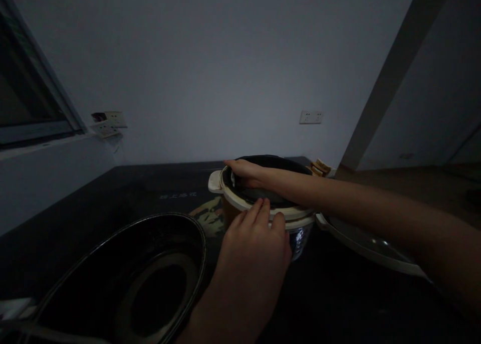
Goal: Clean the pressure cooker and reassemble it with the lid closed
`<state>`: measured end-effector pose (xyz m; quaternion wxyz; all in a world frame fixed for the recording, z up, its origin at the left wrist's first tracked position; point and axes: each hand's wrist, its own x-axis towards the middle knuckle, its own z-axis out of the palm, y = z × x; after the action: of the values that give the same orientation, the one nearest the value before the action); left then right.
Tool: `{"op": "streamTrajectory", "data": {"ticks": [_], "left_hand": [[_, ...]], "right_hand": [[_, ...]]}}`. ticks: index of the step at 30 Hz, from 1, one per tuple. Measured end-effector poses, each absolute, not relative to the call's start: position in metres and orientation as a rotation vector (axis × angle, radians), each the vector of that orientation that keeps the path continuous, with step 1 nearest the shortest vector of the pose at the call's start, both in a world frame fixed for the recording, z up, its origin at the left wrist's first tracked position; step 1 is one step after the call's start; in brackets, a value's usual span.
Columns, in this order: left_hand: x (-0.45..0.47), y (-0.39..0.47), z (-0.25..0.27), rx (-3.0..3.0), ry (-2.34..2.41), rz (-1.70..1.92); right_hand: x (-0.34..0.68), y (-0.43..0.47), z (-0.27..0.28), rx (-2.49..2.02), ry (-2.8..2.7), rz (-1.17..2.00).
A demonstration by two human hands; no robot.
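A deep round pot with a pale rim, a dark inside and a white side handle stands on the dark countertop. My left hand is closed over its near rim, fingertips on the rim's edge. My right hand reaches across from the right to the pot's left inner wall. Its fingers curl down inside, and a small pale bit shows beside them. What it holds, if anything, is hidden. My right forearm covers part of the pot's opening.
At lower left stands a wide black pan with a light ring inside. A pale-rimmed glass lid lies at right under my forearm. Tan and white pieces show behind the pot. A wall with a socket closes off the back.
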<state>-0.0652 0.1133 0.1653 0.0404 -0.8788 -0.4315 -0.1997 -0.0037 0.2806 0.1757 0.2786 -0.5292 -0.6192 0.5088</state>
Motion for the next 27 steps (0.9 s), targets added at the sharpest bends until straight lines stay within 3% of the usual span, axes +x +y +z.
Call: {"op": "streamTrajectory", "data": {"ticks": [8,14,19,23,27], "left_hand": [[-0.067,0.114,0.166,-2.669,-1.298,-0.649],[-0.071,0.112,0.167,-2.579,-1.215,-0.858],[-0.063,0.12,0.161,-2.591,-1.261,-0.784],[-0.059,0.124,0.158,-2.616,-1.272,-0.725],[-0.058,0.124,0.158,-2.639,-1.277,-0.681]], "right_hand": [[0.034,0.243,0.18,-1.348,-1.652,1.556],[0.092,0.229,0.196,-1.438,-2.22,1.548],[0.122,0.241,0.212,-1.741,-2.398,1.737],[0.135,0.262,0.202,-2.178,-2.362,1.227],[0.145,0.289,0.174,-2.278,-2.354,0.824]]}}
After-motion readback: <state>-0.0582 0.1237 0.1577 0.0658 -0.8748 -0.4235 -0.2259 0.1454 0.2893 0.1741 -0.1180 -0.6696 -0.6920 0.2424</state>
